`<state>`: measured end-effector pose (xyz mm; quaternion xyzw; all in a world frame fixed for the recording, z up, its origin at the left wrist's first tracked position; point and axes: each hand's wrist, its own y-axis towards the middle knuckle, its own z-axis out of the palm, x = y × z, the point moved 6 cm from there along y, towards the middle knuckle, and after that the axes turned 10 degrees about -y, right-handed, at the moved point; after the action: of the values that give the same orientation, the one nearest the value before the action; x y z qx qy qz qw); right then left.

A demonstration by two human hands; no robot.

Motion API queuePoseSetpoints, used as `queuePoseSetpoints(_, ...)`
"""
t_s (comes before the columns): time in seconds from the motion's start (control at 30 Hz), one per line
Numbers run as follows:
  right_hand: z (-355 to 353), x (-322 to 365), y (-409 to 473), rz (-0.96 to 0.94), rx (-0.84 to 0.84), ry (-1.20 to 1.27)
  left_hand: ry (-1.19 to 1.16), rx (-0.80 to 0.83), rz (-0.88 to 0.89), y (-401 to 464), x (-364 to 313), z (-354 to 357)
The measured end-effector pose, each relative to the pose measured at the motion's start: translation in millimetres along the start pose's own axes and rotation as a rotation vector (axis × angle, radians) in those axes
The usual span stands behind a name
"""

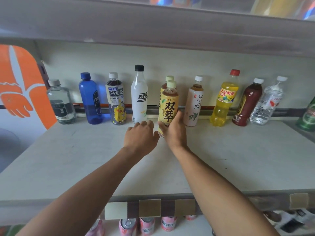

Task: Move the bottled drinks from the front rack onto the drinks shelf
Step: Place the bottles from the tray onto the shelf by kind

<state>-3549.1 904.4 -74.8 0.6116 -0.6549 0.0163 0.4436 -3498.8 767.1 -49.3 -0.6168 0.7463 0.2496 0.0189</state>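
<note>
My right hand grips the lower part of a yellow tea bottle with a pale cap, held upright just in front of a second, like-labelled yellow bottle at the back of the drinks shelf. My left hand hovers beside it to the left, fingers loosely curled and holding nothing, in front of a white bottle with a black cap. A row of bottles stands along the back wall of the shelf.
Along the back stand a clear bottle, a blue bottle, an oolong tea bottle, a pale tea bottle, a yellow soda, a dark red drink, a water bottle and a green bottle. Pink cans sit below.
</note>
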Motion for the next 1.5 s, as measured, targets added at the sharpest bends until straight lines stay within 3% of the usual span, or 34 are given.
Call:
queuePoseSetpoints(0.3, -8.1, 3.6, -1.5, 0.023, 0.012, -0.077, -0.02, -0.004, 0.034, -1.6, -6.3, -7.5)
queuePoseSetpoints(0.43, -13.3, 3.3, -4.0, 0.029, 0.135, -0.073, -0.032, -0.008, 0.067, -3.9, -11.5, -12.5)
queuePoseSetpoints(0.57, -42.9, 7.4, -13.2, 0.048, 0.195, -0.07, -0.053, -0.01, 0.103, -6.4, -18.0, -13.8)
queuePoseSetpoints(0.7, -94.4, 6.0, -36.5, 0.026, 0.2, -0.236, -0.097, 0.002, 0.168, -16.9, -42.3, -12.7)
queuePoseSetpoints(1.0, -245.1, -50.2, -140.7, 0.058, 0.095, -0.602, -0.291, 0.086, 0.469, -88.7, -188.2, 6.0)
queuePoseSetpoints(1.27, -375.9, -131.8, -256.9, 0.349, 0.129, -0.784, -0.264, 0.295, 0.808, -195.6, -335.8, 53.0)
queuePoseSetpoints(1.5, -457.6, -187.5, -366.3, 0.667, 0.13, -0.877, -0.259, 0.484, 1.075, -303.7, -417.0, 96.9)
